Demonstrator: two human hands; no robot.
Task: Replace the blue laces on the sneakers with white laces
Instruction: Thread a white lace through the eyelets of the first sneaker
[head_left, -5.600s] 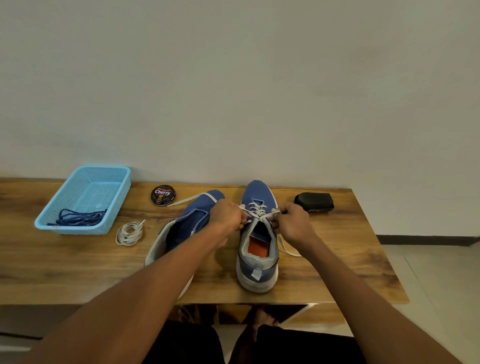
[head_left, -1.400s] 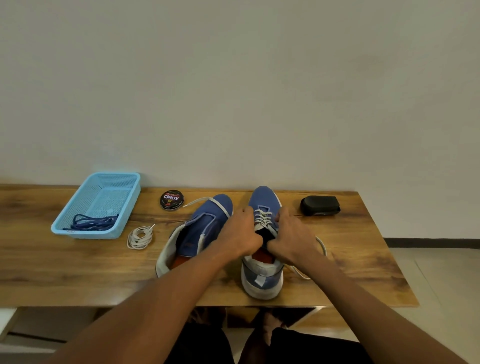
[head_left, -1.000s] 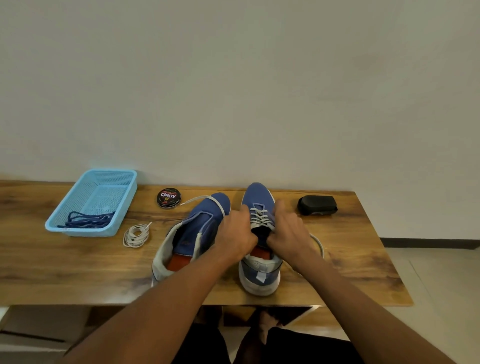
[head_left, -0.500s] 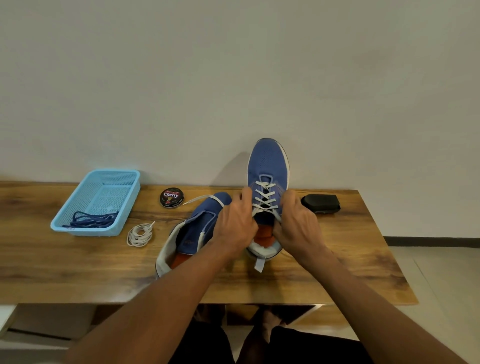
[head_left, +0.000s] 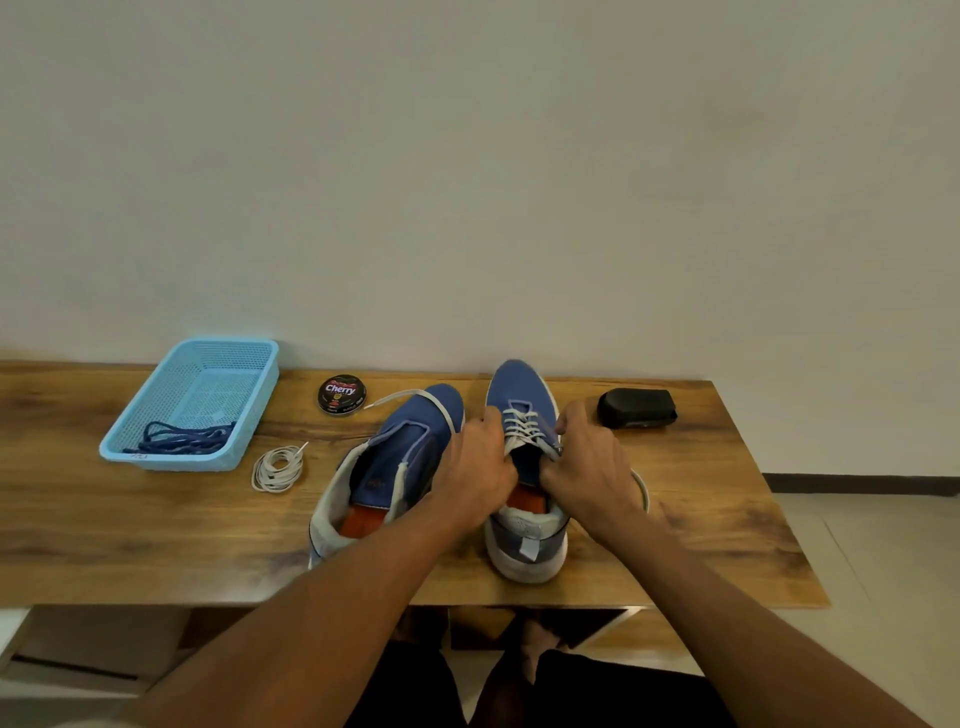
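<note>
Blue right shoe (head_left: 522, 400) stands near the tabletop's (head_left: 130, 530) front edge, both hands gripping its collar, left hand (head_left: 475, 470) and right hand (head_left: 589, 470) curled, probably to seat its white lace (head_left: 524, 422). Beyond, spare coil (head_left: 278, 467); blue laces (head_left: 179, 439) in the basket (head_left: 260, 382) at the back-left corner.

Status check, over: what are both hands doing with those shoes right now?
Left hand and right hand both grip the right sneaker at its white laces. Left sneaker unlaced, coiled white lace waiting. Nothing in the way.
</note>
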